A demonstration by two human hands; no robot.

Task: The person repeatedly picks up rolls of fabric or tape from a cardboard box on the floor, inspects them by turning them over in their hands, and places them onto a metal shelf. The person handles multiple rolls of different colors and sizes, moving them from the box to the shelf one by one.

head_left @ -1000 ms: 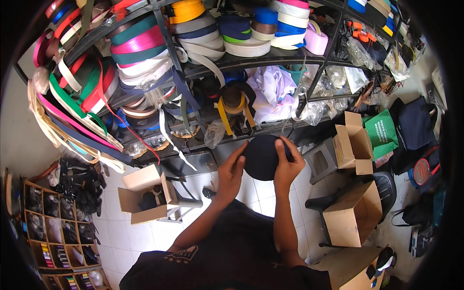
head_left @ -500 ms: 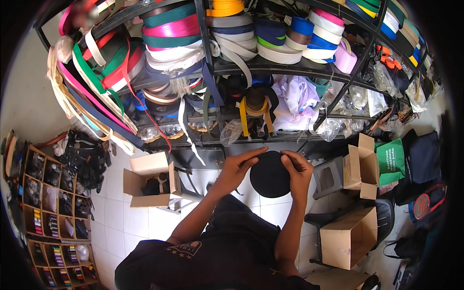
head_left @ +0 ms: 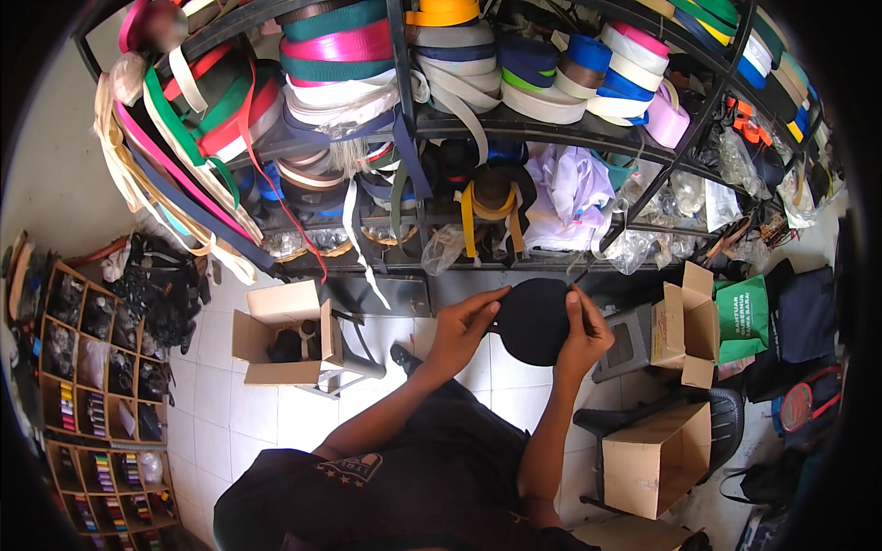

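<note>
A black rack (head_left: 402, 73) of webbing rolls (head_left: 336, 41) stands beyond the left grip (head_left: 457, 335) and right grip (head_left: 584, 340), both pinching the dark round piece (head_left: 533, 331) between them, the right now shifted toward its rim, leaving more face uncovered.

The one view is a wide fisheye worn on the person's head, facing the black rack (head_left: 401, 73) and tilted steeply downward. It takes in tiled floor (head_left: 271, 409) before the rack and pale wall (head_left: 46, 174) left of it. Nearest the lens is the dark shirt (head_left: 404, 505); the left hand (head_left: 457, 332) and right hand (head_left: 582, 340) come between lens and rack, at middle distance.
</note>
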